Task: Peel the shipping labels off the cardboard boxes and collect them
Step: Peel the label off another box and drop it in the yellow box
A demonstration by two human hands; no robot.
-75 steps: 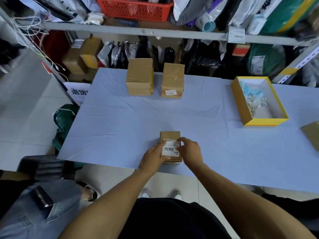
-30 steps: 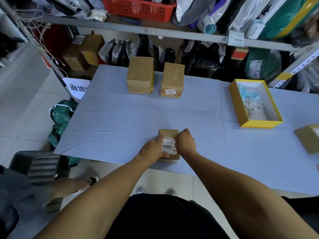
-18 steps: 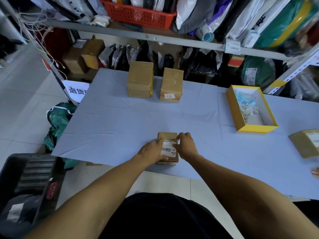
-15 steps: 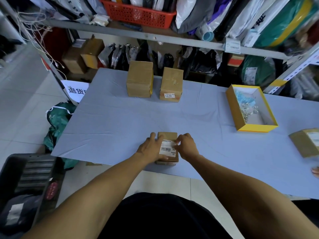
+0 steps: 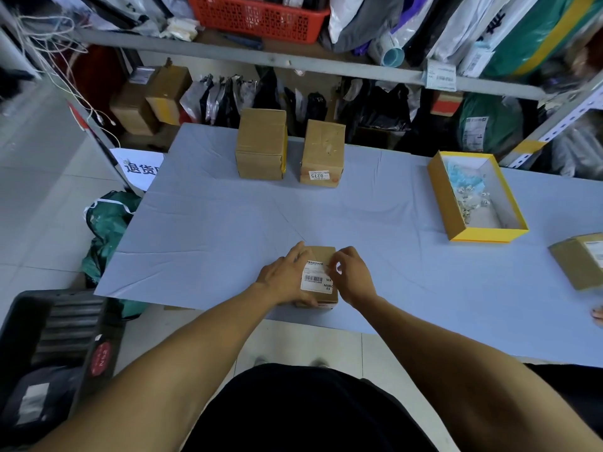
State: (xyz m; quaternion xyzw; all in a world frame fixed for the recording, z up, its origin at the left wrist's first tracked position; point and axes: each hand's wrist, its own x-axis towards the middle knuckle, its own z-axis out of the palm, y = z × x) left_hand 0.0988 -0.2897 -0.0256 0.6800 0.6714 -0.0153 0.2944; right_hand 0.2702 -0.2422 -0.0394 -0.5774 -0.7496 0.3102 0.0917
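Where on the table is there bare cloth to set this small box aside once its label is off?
Bare cloth spans the middle, between the small box in your hands and the two cardboard boxes at the far edge. More lies left of the left hand. The right is more crowded: yellow tray, another box.

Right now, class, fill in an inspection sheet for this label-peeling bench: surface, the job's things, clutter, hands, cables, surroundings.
Surface: pale blue cloth-covered table, creased.
Job's things: small brown cardboard box at the near edge, white barcode label on top; two taller brown cardboard boxes at the back, one with a small 0275 sticker; another brown box at the right edge.
Clutter: open yellow tray holding scraps.
Hands: left hand holds the small box; right hand pinches the label's upper right corner.
Cables: white cords hanging at left.
Surroundings: shelving with red plastic basket, parcels and bags.
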